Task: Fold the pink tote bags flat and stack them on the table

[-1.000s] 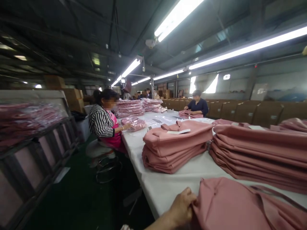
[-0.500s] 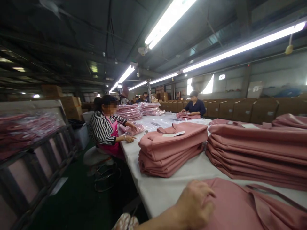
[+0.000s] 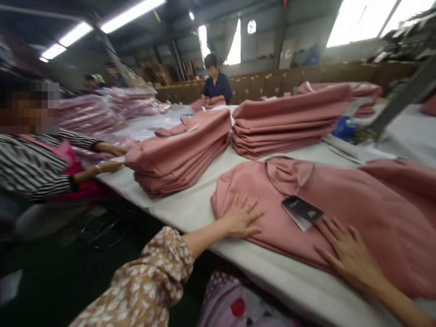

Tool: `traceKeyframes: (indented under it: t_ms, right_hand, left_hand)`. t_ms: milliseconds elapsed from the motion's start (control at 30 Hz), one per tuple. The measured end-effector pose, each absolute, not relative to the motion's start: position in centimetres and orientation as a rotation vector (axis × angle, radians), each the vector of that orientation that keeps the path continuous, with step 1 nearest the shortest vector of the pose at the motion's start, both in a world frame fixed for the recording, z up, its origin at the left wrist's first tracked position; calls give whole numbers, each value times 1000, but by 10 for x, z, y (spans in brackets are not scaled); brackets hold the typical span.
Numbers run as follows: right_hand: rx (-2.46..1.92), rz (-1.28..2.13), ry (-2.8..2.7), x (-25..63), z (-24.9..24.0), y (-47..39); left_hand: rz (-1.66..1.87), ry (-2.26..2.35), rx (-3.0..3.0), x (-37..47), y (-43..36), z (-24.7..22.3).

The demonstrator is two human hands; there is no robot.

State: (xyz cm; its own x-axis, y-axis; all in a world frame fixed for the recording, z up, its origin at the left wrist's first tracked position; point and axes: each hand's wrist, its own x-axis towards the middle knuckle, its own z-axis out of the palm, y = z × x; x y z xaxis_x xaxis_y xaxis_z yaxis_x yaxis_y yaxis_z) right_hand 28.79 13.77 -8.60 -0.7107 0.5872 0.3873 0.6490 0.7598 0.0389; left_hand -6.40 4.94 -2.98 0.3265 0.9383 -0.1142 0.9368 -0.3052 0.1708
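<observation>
A pink bag (image 3: pixel 354 200) lies flat along the near edge of the table, its short strap (image 3: pixel 289 172) folded on top. My left hand (image 3: pixel 240 218) rests on the bag's left end, fingers spread. My right hand (image 3: pixel 347 254) lies flat on its front part, fingers outstretched beside a black-and-white tag (image 3: pixel 301 212). Neither hand grips anything. Beyond my left hand stands a stack of folded pink bags (image 3: pixel 180 156), and a second pink stack (image 3: pixel 289 125) is farther back to the right.
A person in a striped top (image 3: pixel 37 163) works at the table's left side. Another person in dark clothes (image 3: pixel 216 86) is at the far side. Plastic-wrapped pink bundles (image 3: pixel 88 113) lie back left. A grey post (image 3: pixel 405 95) rises at the right of the white table (image 3: pixel 184 222).
My view has swung right and down. The left hand, bent at the bag's end before, now lies spread on it. My right hand and the tag have come into view.
</observation>
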Motion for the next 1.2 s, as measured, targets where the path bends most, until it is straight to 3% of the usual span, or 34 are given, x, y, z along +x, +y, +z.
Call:
traceKeyframes:
  t_ms: [233,467,733,933,1067,1200]
  right_hand:
    - [-887,-207,-2952,296,-61,112]
    - [-880,-179,-2935,300,-68,105]
    - [-1046,-195,-2933,292,-61,85]
    - [-1127,-76,-2878,293,-36,94]
    - [-1408,-74,-2494,324,0,124]
    - [-1723,429,-1525,366,8,147]
  left_hand:
    - [-131,1528,2336,-72,73,-34]
    - [-170,1496,2386,-70,66,-21]
    - [-16,1810,2525,-27,34,-48]
    - [-15,1796,2553,-30,39,-61]
    - [-29,1747,2583,-34,41,-62]
    - [-60,1748,2568,-34,44,-64]
